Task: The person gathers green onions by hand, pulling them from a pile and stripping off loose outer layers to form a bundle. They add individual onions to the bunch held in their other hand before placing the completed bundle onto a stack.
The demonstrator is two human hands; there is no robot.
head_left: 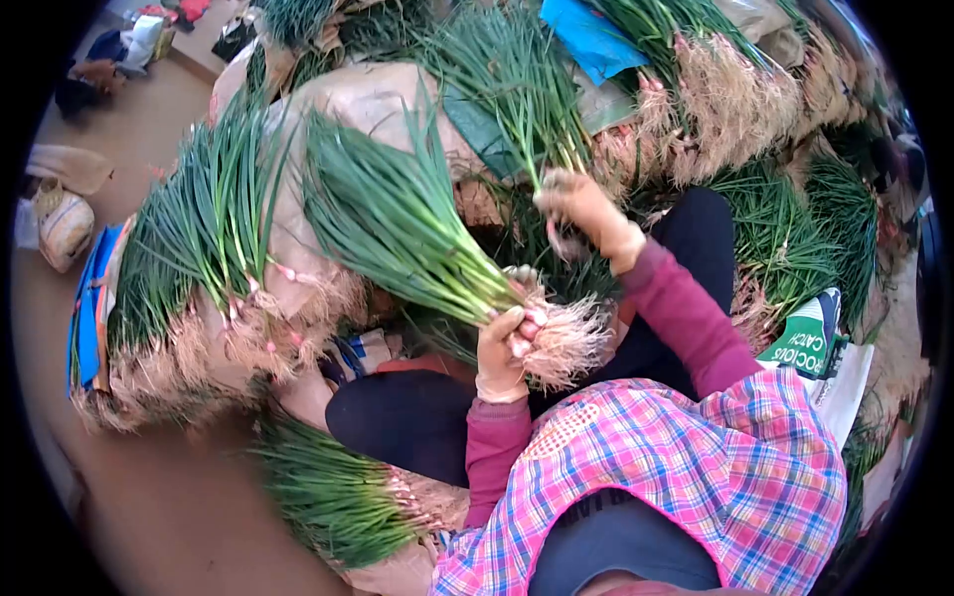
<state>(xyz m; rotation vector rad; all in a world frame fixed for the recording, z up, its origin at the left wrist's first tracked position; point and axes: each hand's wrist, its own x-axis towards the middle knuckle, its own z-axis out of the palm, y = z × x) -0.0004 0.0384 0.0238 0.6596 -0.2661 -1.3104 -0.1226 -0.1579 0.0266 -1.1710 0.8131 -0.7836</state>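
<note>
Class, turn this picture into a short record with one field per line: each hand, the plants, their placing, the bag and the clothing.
left hand: grips a bundle near its bulbs
right hand: pinches what looks like a single stalk
plants: long green leaves, pinkish bulbs, pale stringy roots
placing: leafy heap at left, more at upper right
bag: green and white, printed, right side
clothing: checked top, maroon sleeves

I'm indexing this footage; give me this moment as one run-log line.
left hand: holding large bunch near its roots | right hand: holding thin rooted stalk | at left: more rooted bunches
</note>
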